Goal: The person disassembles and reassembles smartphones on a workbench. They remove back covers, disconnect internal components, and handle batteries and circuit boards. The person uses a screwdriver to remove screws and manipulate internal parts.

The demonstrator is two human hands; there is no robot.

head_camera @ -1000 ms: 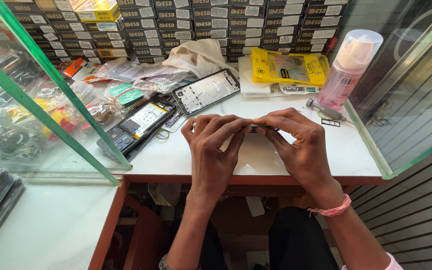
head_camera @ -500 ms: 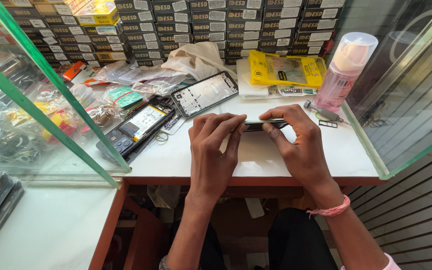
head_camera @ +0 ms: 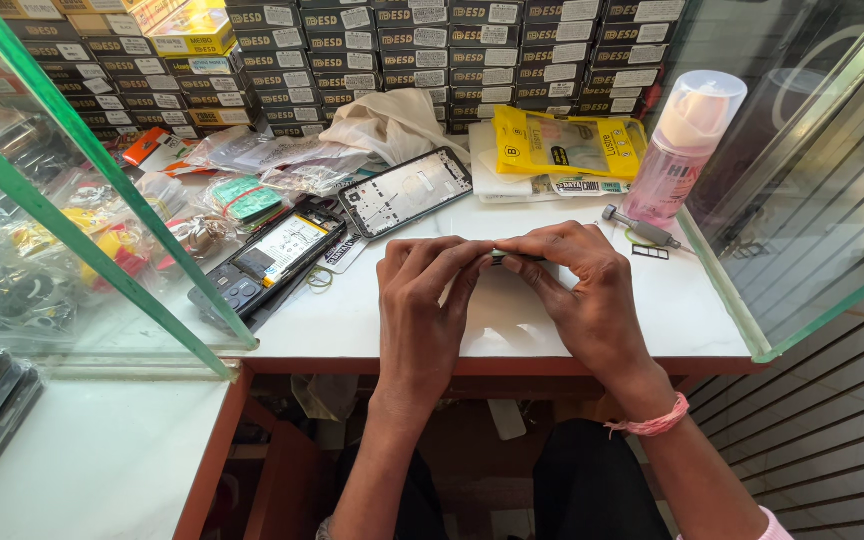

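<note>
Both hands have drawn closer together since a half-second ago, the fingers now bunched tighter over the small dark part. On a white counter [head_camera: 652, 310], the left hand [head_camera: 422, 300] and right hand [head_camera: 582, 290] meet near the front edge, middle, pinching a thin dark part [head_camera: 507, 257] between fingertips; it sits raised off the surface, seemingly so both thumbs can work its edge. Boxes [head_camera: 432, 50] stack along the back edge. An opened phone [head_camera: 272, 255] lies toward the left edge, a phone frame [head_camera: 404, 190] behind the hands. A pink bottle [head_camera: 687, 150] stands at the right rear corner, a screwdriver [head_camera: 642, 228] just before it, within reach.
</note>
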